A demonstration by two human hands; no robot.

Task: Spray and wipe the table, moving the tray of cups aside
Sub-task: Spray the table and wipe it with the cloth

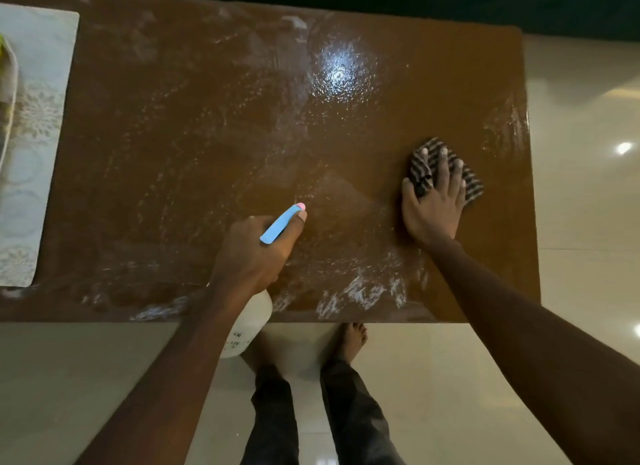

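Grips blue-headed white plastic spray bottle (277, 227) in left hand (249, 251), nozzle pointing far-right; presses dark striped cloth (470, 184), rightward, under flat, spread right hand (433, 208).

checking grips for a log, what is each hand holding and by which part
The left hand grips the spray bottle at its neck, below the blue head. The right hand lies flat on the striped cloth, not gripping it.
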